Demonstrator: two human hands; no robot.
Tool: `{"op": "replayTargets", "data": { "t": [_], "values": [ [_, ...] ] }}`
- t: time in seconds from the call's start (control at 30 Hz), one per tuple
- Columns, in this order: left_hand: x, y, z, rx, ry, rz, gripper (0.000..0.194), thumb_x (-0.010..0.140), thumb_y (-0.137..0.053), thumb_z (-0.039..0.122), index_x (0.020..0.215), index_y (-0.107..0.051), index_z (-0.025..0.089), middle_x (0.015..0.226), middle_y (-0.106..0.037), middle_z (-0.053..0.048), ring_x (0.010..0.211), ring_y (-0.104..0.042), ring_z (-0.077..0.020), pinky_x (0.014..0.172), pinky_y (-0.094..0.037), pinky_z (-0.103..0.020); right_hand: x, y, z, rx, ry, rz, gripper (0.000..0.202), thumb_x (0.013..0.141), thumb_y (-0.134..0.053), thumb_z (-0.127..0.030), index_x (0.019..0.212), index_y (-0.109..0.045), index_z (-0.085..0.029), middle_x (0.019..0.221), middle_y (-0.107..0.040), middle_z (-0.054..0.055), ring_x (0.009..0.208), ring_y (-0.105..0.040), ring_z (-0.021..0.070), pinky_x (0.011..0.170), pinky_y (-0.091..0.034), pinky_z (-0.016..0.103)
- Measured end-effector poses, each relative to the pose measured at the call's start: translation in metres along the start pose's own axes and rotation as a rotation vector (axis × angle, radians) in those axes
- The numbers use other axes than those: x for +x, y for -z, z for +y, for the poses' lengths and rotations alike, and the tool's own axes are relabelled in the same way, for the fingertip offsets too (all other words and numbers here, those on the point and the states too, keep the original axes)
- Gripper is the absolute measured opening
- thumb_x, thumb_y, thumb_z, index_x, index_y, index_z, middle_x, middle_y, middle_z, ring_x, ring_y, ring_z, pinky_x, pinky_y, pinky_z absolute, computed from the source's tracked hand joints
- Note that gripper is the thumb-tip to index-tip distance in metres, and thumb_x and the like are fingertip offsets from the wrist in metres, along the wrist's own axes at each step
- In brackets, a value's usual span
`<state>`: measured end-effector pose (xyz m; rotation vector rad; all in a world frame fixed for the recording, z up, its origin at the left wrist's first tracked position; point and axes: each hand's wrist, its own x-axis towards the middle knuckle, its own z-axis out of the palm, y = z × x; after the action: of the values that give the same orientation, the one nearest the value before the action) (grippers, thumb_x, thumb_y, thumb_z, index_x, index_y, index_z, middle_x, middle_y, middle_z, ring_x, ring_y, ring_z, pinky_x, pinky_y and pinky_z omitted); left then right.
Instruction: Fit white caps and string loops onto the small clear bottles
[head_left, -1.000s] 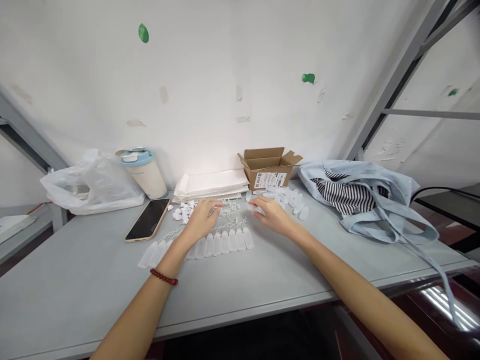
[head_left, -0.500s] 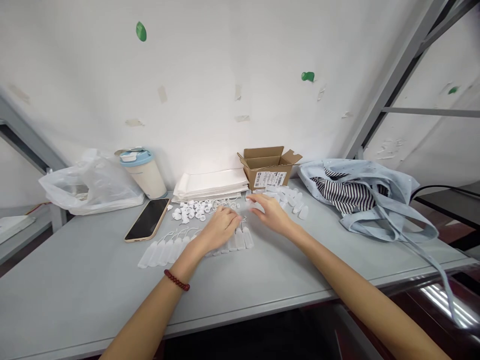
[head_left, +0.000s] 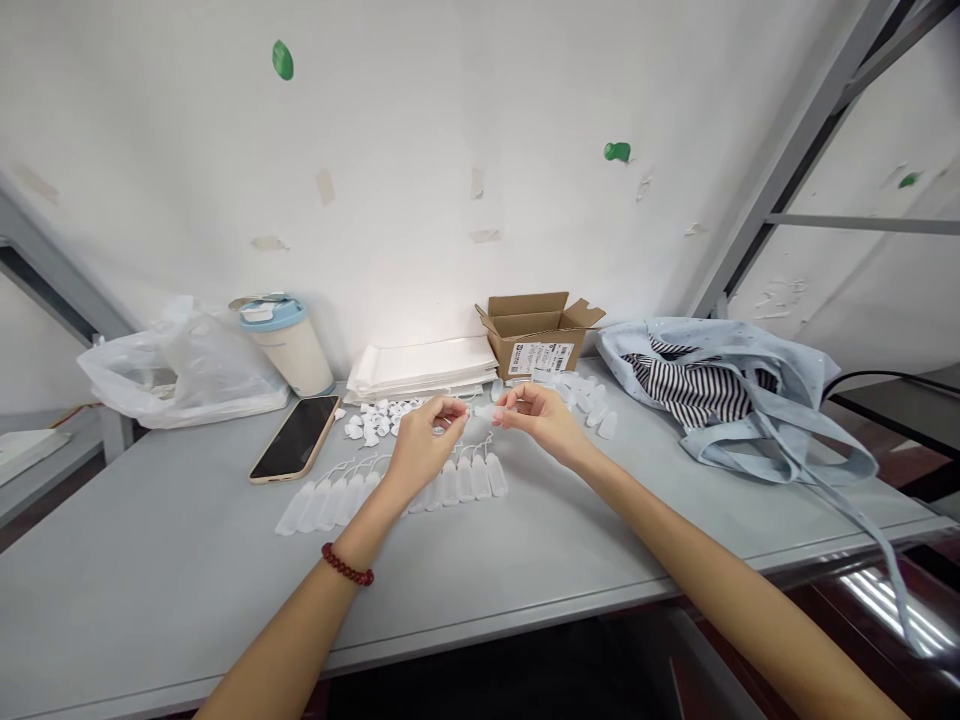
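Note:
My left hand (head_left: 426,445) pinches a tiny white piece, probably a cap, between thumb and fingertips; the fingers partly hide it. Facing it, my right hand (head_left: 549,425) holds a small translucent plastic bottle (head_left: 489,412) by its body, neck pointing left at the other hand. Whether the two parts touch, I cannot tell. Below my hands lies a row of similar bottles (head_left: 465,482) with thin white strands at their tops, running left behind my wrist. A heap of small white caps (head_left: 379,422) sits beyond my left hand. Several loose bottles (head_left: 596,402) lie right of my right hand.
Along the wall stand a plastic bag (head_left: 180,370), a blue-lidded cup (head_left: 289,345), a stack of white sheets or envelopes (head_left: 424,365) and an open cardboard box (head_left: 536,340). A phone (head_left: 295,440) lies left. A light blue cloth bag (head_left: 795,360) occupies the right, its strap hanging over the edge.
Both hands have lifted slightly and turned towards each other. The bottle in my right hand now shows clearly, level, and my left fingers have come up from the row into a pinch.

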<state>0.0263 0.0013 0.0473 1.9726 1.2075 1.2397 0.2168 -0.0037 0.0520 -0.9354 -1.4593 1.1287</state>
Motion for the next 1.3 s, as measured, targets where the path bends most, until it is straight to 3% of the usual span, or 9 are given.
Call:
{"op": "replayTargets", "data": {
  "t": [0.3,0.63,0.83,1.0,1.13,1.2,1.3],
  "values": [
    [-0.003,-0.001,-0.002,-0.058,-0.02,-0.012,0.018,0.079,-0.06,0.031,0.087,-0.068,0.017,0.091,-0.071,-0.005,0.084,-0.066,-0.0192,0.082,-0.052,-0.033,-0.003,-0.003,0.004,-0.02,-0.092,-0.082,0.027,0.068,-0.074,-0.035,0.08,-0.055,-0.02,0.071,-0.069,0.0,0.074,-0.068,0.0188,0.077,-0.051,0.036],
    [-0.005,-0.001,0.002,-0.104,-0.142,-0.044,0.014,0.081,-0.06,0.026,0.086,-0.072,0.02,0.09,-0.066,-0.005,0.083,-0.063,-0.0176,0.074,-0.052,-0.03,-0.004,-0.006,0.009,0.004,-0.096,-0.228,0.041,0.074,-0.071,-0.033,0.11,-0.057,-0.022,0.097,-0.068,0.004,0.092,-0.068,0.0214,0.085,-0.05,0.038],
    [-0.007,-0.001,0.005,0.0,-0.243,-0.006,0.015,0.083,-0.058,0.021,0.085,-0.073,0.023,0.094,-0.066,-0.005,0.088,-0.063,-0.0178,0.079,-0.051,-0.031,-0.005,-0.009,0.009,0.037,-0.031,-0.197,0.028,0.075,-0.069,-0.037,0.097,-0.065,-0.021,0.101,-0.068,0.005,0.096,-0.066,0.0226,0.09,-0.047,0.04],
    [-0.01,-0.002,0.01,0.02,-0.33,-0.025,0.019,0.084,-0.054,0.015,0.087,-0.071,0.022,0.101,-0.07,-0.005,0.094,-0.065,-0.018,0.086,-0.051,-0.033,-0.002,-0.008,0.009,0.079,-0.06,-0.068,0.028,0.072,-0.072,-0.036,0.093,-0.064,-0.02,0.092,-0.067,0.003,0.082,-0.066,0.0177,0.081,-0.049,0.035],
    [-0.012,-0.008,0.011,0.062,-0.384,0.007,0.019,0.086,-0.052,0.015,0.094,-0.068,0.021,0.097,-0.069,-0.005,0.088,-0.065,-0.0169,0.079,-0.054,-0.031,-0.002,-0.007,0.005,0.129,-0.099,0.012,0.032,0.065,-0.077,-0.034,0.089,-0.061,-0.019,0.085,-0.065,0.001,0.071,-0.064,0.0139,0.074,-0.048,0.031],
    [-0.013,-0.01,0.008,0.129,-0.425,0.042,0.019,0.086,-0.053,0.016,0.099,-0.065,0.02,0.099,-0.066,-0.007,0.088,-0.063,-0.0172,0.076,-0.054,-0.032,-0.002,-0.007,0.002,0.169,-0.123,0.012,0.034,0.062,-0.079,-0.032,0.086,-0.06,-0.018,0.084,-0.064,0.0,0.071,-0.065,0.0147,0.073,-0.048,0.032],
    [-0.013,-0.013,0.004,0.239,-0.521,0.067,0.026,0.085,-0.056,0.019,0.112,-0.058,0.019,0.108,-0.061,-0.01,0.1,-0.059,-0.021,0.084,-0.052,-0.037,-0.004,-0.008,-0.002,0.231,-0.166,-0.029,0.033,0.061,-0.08,-0.031,0.082,-0.057,-0.018,0.083,-0.063,0.0,0.078,-0.068,0.019,0.074,-0.049,0.033]
  ]
}}
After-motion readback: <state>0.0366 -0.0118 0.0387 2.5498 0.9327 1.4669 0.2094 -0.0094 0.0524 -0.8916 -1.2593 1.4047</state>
